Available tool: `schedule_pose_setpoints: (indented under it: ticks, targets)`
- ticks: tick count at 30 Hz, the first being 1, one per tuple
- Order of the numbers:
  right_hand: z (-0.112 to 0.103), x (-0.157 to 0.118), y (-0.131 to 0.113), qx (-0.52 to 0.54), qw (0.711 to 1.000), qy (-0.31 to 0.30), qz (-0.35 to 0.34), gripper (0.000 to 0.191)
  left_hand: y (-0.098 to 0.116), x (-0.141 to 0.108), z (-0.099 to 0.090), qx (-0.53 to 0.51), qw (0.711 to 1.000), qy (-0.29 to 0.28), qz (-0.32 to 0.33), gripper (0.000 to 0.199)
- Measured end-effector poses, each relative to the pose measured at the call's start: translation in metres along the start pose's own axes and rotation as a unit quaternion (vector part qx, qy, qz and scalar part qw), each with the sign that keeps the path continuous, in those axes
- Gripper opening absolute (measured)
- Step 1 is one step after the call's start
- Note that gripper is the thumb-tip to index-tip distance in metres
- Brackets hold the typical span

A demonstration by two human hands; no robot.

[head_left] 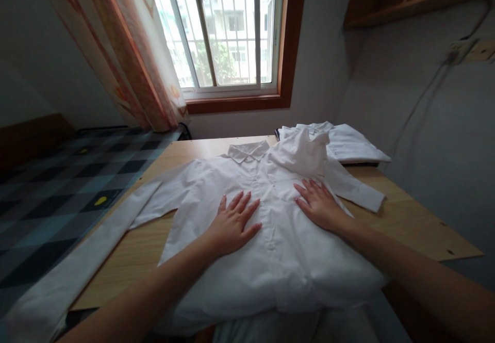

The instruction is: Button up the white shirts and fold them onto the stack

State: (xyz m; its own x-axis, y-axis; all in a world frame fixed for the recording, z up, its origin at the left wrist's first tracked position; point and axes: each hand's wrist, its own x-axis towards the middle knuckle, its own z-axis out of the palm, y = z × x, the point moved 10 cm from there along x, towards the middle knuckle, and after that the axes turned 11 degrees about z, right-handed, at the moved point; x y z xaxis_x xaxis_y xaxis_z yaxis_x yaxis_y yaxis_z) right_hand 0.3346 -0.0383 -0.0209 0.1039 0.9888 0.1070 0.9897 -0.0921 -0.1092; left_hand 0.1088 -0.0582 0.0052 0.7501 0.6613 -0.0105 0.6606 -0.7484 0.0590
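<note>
A white button-up shirt [216, 188] lies front side up on the wooden table [141, 252], its collar toward the window. My left hand [235, 223] rests flat on the left half of its front, fingers spread. On the chest pocket area at the right, my right hand [319, 203] lies flat too, fingers apart. The left sleeve stretches out past the table's left edge toward me. Cloth is bunched up at the right shoulder, and the cuff on that side lies on the table. The shirt's lower part hangs over the near edge.
Folded white garments [356, 144] are stacked at the table's back right. A bed with a checked cover [50, 206] adjoins the left side. Behind the table are a barred window [232, 38] and a patterned curtain [127, 49]. A cord [415, 105] hangs from a wall socket at right.
</note>
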Motion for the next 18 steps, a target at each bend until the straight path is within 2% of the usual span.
schedule_pose_setpoints:
  ticks: [5, 9, 13, 16, 18]
  targets:
    - [-0.003, -0.025, 0.016, -0.012, 0.999, 0.036, -0.001, 0.057, 0.017, -0.010, 0.002, -0.004, 1.000, 0.007, 0.019, 0.068]
    - [-0.001, -0.052, 0.030, -0.010, 0.998, 0.060, 0.011, 0.059, 0.037, -0.029, 0.003, -0.010, 0.999, 0.017, 0.034, 0.069]
    - [-0.008, -0.074, 0.040, -0.017, 0.998, 0.061, 0.015, 0.060, 0.054, -0.038, -0.005, -0.012, 0.999, 0.016, 0.039, 0.069]
    - [-0.023, -0.069, 0.024, -0.023, 0.998, 0.050, -0.001, 0.053, 0.050, -0.020, -0.024, -0.002, 0.999, 0.043, 0.010, 0.054]
    - [-0.037, -0.056, -0.005, -0.021, 0.997, 0.063, -0.042, 0.048, 0.041, 0.004, -0.034, 0.015, 0.997, 0.076, 0.004, 0.046]
